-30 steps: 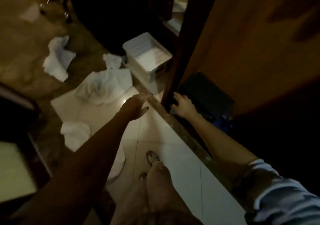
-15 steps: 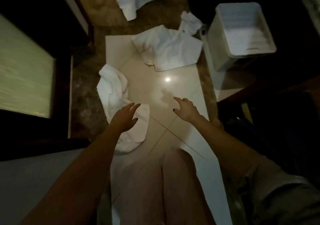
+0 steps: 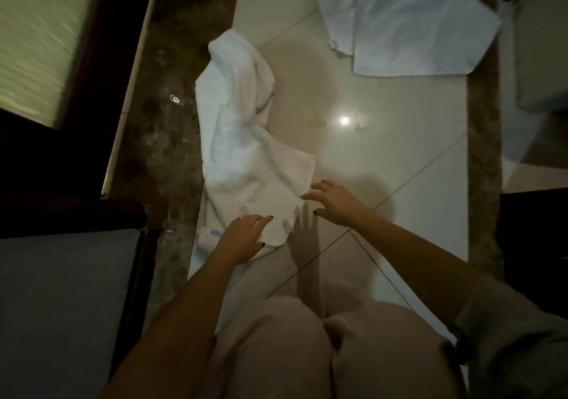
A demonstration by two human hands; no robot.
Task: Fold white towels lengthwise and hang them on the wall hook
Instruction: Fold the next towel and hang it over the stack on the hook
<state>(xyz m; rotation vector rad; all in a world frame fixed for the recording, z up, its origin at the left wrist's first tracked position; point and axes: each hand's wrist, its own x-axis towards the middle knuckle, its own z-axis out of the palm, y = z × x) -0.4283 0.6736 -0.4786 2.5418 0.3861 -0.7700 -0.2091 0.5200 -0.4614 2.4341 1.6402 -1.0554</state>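
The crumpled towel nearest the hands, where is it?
In the head view the crumpled towel lies on the floor tiles left of centre, its near end under the left hand, the right hand at its edge.

Glossy tiled floor, seemingly two white towels

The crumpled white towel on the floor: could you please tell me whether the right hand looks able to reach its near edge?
Probably yes: the right hand, fingers spread, is beside the towel at its near edge, nothing between them. The left hand rests on the same end.
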